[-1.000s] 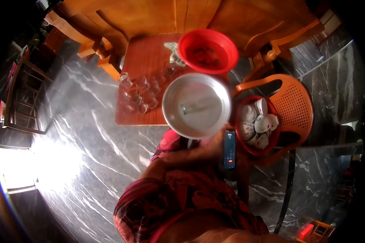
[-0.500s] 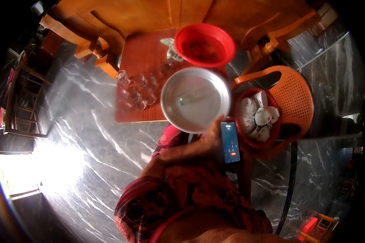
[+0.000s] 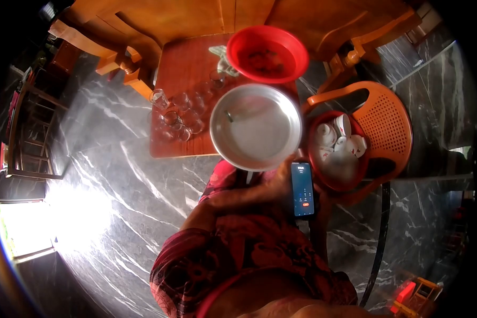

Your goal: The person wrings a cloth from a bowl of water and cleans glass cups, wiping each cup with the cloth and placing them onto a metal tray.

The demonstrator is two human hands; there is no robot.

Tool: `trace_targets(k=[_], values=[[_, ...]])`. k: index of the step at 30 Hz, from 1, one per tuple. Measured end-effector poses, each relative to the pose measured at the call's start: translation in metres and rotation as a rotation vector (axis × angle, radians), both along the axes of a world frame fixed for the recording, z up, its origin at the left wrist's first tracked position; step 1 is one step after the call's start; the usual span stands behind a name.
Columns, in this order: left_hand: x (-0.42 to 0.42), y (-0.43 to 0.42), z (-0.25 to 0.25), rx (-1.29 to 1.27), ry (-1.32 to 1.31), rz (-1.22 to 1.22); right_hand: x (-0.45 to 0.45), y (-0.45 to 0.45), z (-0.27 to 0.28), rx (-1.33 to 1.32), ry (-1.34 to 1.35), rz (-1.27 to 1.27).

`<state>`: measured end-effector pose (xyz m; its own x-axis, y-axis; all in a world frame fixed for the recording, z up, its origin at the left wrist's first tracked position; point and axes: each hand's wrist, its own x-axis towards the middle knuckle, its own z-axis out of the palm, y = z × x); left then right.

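Observation:
A lit phone [image 3: 302, 189] stands upright in view above my lap, its dark blue screen showing small icons and a red button. My left hand [image 3: 282, 179] grips its left side, with a finger near its top edge. My right hand [image 3: 321, 198] is in shadow by the phone's lower right side, its fingers mostly hidden. Just beyond my left hand is a wide metal basin [image 3: 257, 135] with a small greenish thing [image 3: 229, 116] inside. Right of the phone, a red basin [image 3: 314, 172] holds several white bowls [image 3: 343, 126] with red marks, partly veiled by a whitish glare.
Several clear glasses [image 3: 180, 100] and a pale cloth [image 3: 220, 55] lie on the reddish table [image 3: 181, 58]. A red tub [image 3: 296, 44] with water and blurred contents stands at its back right. The bowl basin rests on an orange chair [image 3: 389, 124]. A wooden bench [image 3: 185, 18] stands behind.
The table, basins and chair have shifted slightly upward in view. The phone's screen has become brighter than a second ago. The pale streak in the metal basin has gone, and glare now covers the lower bowls.

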<state>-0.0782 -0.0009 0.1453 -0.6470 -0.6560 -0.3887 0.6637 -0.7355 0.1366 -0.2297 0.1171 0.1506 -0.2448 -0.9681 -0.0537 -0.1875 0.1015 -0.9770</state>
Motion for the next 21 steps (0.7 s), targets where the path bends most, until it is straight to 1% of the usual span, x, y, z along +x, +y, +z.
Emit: trace_targets(k=[1,2,3,4,5,6,9,11,13,17,20,21], values=[[-0.002,0.002,-0.007,0.001,0.0,-0.001,0.001,-0.001,0.001,0.004,0.001,0.004],[-0.004,0.004,-0.014,-0.002,0.064,0.006,0.001,-0.002,0.002,0.008,0.003,0.009],[-0.006,0.005,-0.02,-0.006,0.129,0.014,0.003,-0.003,0.005,0.036,-0.157,-0.003],[-0.004,0.006,-0.016,-0.004,0.128,0.015,0.005,-0.003,0.007,0.064,-0.317,-0.014],[-0.002,0.005,-0.01,0.014,0.096,-0.007,0.007,-0.004,0.009,0.066,-0.318,-0.013],[-0.001,0.005,-0.007,0.032,0.065,-0.03,0.009,-0.004,0.01,0.049,-0.243,0.012],[-0.004,0.006,-0.007,0.073,0.048,-0.006,0.004,-0.001,0.001,-0.004,-0.127,0.062],[-0.003,0.006,-0.008,0.04,0.024,-0.026,0.004,0.0,-0.002,-0.039,-0.088,0.089],[-0.001,0.007,-0.005,0.007,-0.001,-0.045,0.008,-0.001,-0.001,-0.003,-0.119,0.078],[-0.003,0.008,0.0,0.067,0.011,-0.044,0.017,-0.004,0.018,0.038,-0.139,0.122],[-0.001,0.009,0.006,0.072,-0.006,-0.04,0.019,-0.004,0.021,0.017,-0.194,0.141],[0.0,0.009,0.008,0.065,-0.012,-0.041,0.019,-0.004,0.022,0.016,-0.267,0.142]])
